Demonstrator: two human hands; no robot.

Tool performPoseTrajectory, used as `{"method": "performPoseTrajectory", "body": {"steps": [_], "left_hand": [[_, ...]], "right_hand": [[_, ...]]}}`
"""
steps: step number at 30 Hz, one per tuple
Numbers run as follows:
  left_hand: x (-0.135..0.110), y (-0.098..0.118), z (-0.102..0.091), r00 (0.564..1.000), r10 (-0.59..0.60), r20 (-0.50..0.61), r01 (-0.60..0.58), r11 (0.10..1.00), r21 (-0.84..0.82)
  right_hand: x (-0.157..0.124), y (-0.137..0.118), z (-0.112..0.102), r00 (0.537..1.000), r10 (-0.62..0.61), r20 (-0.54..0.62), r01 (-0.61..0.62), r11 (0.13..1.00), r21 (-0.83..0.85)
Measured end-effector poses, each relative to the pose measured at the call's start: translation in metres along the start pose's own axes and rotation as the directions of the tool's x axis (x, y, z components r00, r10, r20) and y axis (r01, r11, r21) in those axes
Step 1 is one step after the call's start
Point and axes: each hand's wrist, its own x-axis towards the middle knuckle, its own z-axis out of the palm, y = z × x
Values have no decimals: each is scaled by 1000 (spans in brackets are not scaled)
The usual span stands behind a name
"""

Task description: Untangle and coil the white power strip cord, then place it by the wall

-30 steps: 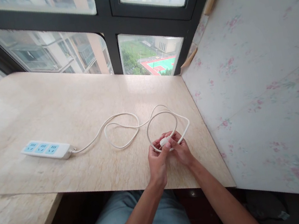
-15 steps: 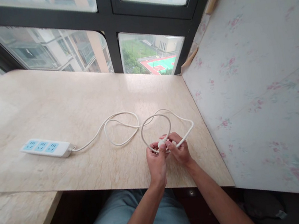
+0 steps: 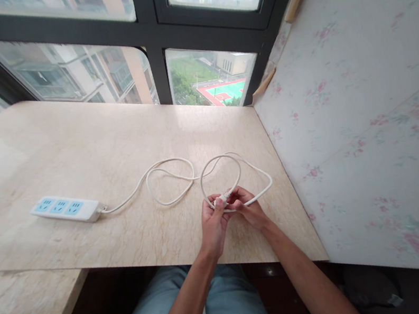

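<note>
A white power strip (image 3: 66, 209) with blue socket faces lies at the left of the stone counter. Its white cord (image 3: 167, 159) runs right in loose loops to my hands near the counter's front. My left hand (image 3: 214, 220) is closed on the white plug (image 3: 222, 199) at the cord's end, thumb on top. Close against it, my right hand (image 3: 249, 209) pinches the cord where it crosses below the plug. A round loop of cord stands up above both hands. The plug's pins are hidden by my fingers.
The beige stone counter (image 3: 83, 146) ends at a dark-framed window (image 3: 152, 43) behind. A flower-patterned wall (image 3: 351, 117) closes the right side. Another counter slab (image 3: 17, 307) juts toward me at the left. My legs are below the front edge.
My left hand has shifted slightly left, and the plug has turned in it. The right thumb has moved left along the cord. The power strip has stayed in place.
</note>
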Motion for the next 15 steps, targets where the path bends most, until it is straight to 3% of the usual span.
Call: {"method": "performPoseTrajectory", "body": {"steps": [4,9,13,15], "left_hand": [[7,15,-13,999,-38,-16,39,991,128],[13,40,-30,991,-132,-19,132,959,250],[17,54,-38,979,-200,33,180,933,313],[18,59,-42,972,-235,30,210,913,348]], "right_hand": [[1,-8,-9,997,64,52,-69,992,104],[2,-15,-19,994,104,29,-108,962,249],[1,-13,-26,955,259,146,-293,906,307],[0,-11,-31,937,315,149,-348,869,350]]}}
